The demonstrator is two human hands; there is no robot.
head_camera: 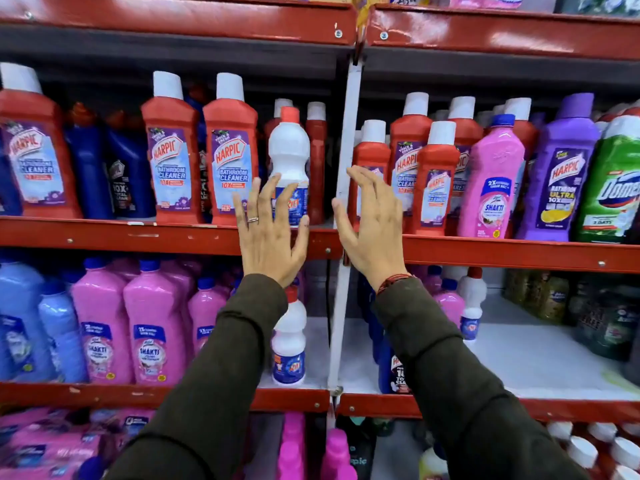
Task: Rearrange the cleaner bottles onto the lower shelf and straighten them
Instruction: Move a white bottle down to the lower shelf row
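Note:
A white cleaner bottle with a red cap (289,147) stands upright on the upper shelf (138,237) among red Harpic bottles (231,150). My left hand (268,233) is spread open just in front of its blue label, holding nothing. My right hand (372,223) is open too, raised before the white upright post (346,161) and a small red Harpic bottle (371,150). On the lower shelf (540,358) stand two more white bottles, one (289,341) left of the post and one (471,306) right of it.
Pink Shakti bottles (152,323) and pale blue bottles (20,320) fill the lower shelf's left part. Purple (562,168), pink (493,181) and green (613,185) bottles stand upper right. Dark jars (606,317) sit at the lower right. A blue bottle (389,362) stands behind my right sleeve.

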